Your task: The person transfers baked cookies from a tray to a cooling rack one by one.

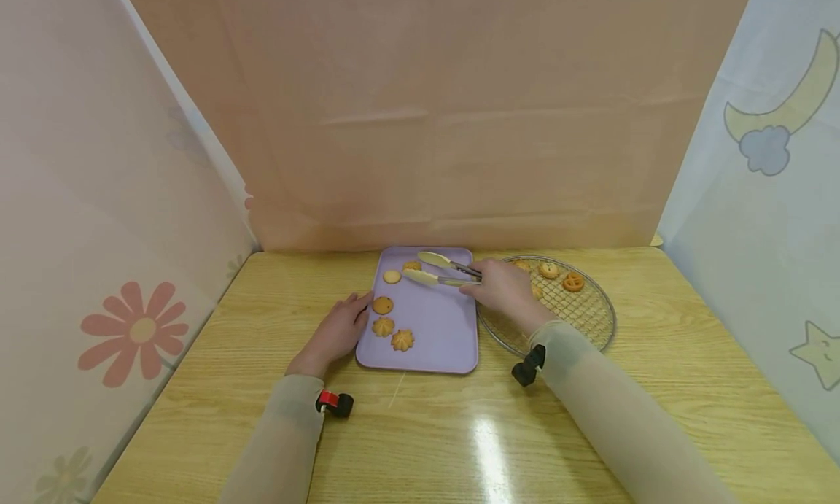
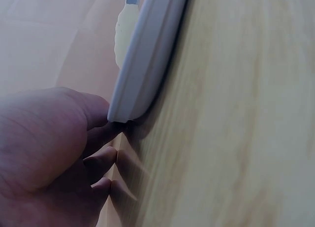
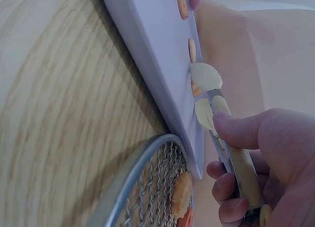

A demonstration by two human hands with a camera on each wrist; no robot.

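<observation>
- The tray (image 1: 440, 329) is smooth, matte lilac, a rounded rectangle with a raised rim; it lies flat on the wood-grained table (image 1: 230, 387).
- The rack (image 1: 580, 311), a round metal rim filled with wavy wire mesh, sits just beside the tray on the right.
- The tongs (image 1: 429, 278) have metal arms and pale, scalloped tips; they extend over the upper part of the tray, tips apart.
- The right hand (image 1: 502, 289) grips the tongs, thumb on one arm, fingers curled round the other side.
- The left hand (image 1: 337, 336) pinches the tray's left edge, thumb at the rim and forefinger beneath.
- On the tray, the cookies differ: a pale smooth disc (image 1: 391, 276), a speckled round (image 1: 383, 305), and two ridged stars (image 1: 402, 340).
- The fifth cookie (image 1: 412, 265) is partly covered by the tongs; whether they touch it I cannot tell.
- The right hand and forearm hide part of the rack, so its full count is unclear.
- Counted: five cookies on the tray, at least four on the rack, including one pretzel shape (image 1: 574, 281); one pair of tongs, one tray, one rack.
</observation>
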